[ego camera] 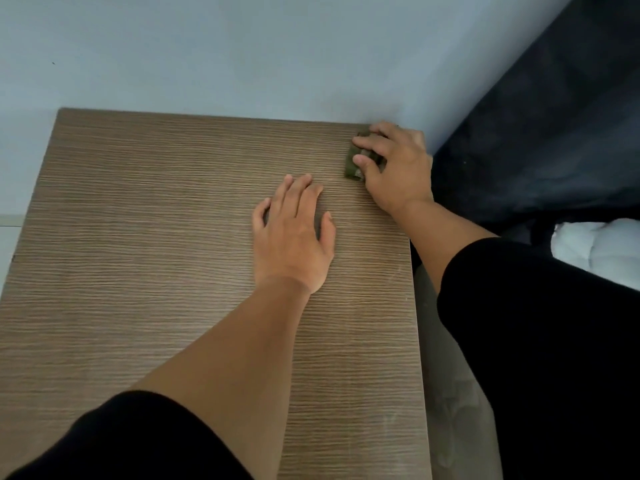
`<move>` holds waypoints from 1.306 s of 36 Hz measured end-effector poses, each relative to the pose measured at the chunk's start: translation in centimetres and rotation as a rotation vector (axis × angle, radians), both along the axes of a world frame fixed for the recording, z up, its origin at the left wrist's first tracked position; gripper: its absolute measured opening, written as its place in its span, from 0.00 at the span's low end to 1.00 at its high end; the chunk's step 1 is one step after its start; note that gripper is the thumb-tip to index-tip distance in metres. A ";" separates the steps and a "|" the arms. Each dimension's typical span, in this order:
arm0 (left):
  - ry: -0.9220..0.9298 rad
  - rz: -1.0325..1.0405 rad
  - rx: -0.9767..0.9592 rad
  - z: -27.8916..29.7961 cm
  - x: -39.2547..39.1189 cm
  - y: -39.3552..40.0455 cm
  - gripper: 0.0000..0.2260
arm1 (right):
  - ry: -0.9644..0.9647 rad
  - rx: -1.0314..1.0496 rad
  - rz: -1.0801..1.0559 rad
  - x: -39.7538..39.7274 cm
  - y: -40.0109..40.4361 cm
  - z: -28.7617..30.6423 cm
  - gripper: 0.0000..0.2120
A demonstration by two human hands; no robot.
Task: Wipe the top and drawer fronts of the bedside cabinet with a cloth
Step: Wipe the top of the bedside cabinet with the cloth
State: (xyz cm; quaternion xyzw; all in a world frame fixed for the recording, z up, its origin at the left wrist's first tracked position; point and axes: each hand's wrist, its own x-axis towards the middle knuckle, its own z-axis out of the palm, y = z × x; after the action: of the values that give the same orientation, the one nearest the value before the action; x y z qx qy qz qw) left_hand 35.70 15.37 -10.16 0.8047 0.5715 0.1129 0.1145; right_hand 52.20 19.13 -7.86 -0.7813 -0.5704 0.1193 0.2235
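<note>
- Pale blue-grey wall (242, 46) behind, dark bedding (554, 133) piled to the right, and the wood-grain top of the bedside cabinet (156, 254) fills most of the view. That top is the surface being wiped; the drawer fronts aren't in view at all.
- The cloth (356, 164) is a small dark green wad at the far right corner of the surface, just beside the wall.
- The person's right hand (398, 168) sits on top of it, fingers (363, 142) curled over the wad and pressing it down onto the wood.
- The left hand (294, 233) lies flat on the surface a bit nearer and to the left, fingers straight and spread, holding nothing. Looks like it's just bracing.
- Judging by where the cloth is, this is the start of a pass along the far edge, so most of the top probably isn't wiped yet.
- To do it well: open the wad out flatter so it covers more, and drag along the grain from right to left in overlapping strips, working from far to near.
- The bracing hand will need to lift off or shift, or its patch gets skipped.
- Get right into that far corner by the wall, where dust tends to sit.
</note>
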 end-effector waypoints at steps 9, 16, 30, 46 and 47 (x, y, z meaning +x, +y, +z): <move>-0.028 -0.016 0.044 -0.2 -0.1 0.2 0.19 | 0.039 0.010 -0.052 -1.6 -4.2 0.1 0.12; -0.066 -0.032 0.064 -0.1 -0.2 0.0 0.18 | 0.045 -0.007 -0.062 -3.3 -9.4 0.0 0.12; 0.109 -0.101 0.088 1.6 -0.6 -2.0 0.16 | 0.096 -0.054 -0.116 -7.0 -18.9 0.1 0.13; 0.017 -0.146 -0.035 1.4 -6.0 -10.0 0.20 | 0.082 -0.075 -0.180 -11.2 -28.4 0.9 0.12; 0.016 -0.152 -0.038 1.4 -6.2 -10.5 0.20 | 0.087 -0.080 -0.189 -11.5 -29.0 0.9 0.12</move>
State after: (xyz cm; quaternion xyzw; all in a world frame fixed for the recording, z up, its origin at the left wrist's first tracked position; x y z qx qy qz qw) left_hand 29.46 4.82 -8.74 0.8444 0.5116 0.0866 0.1335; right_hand 40.74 -9.89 -6.92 -0.8341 -0.4786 0.1541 0.2270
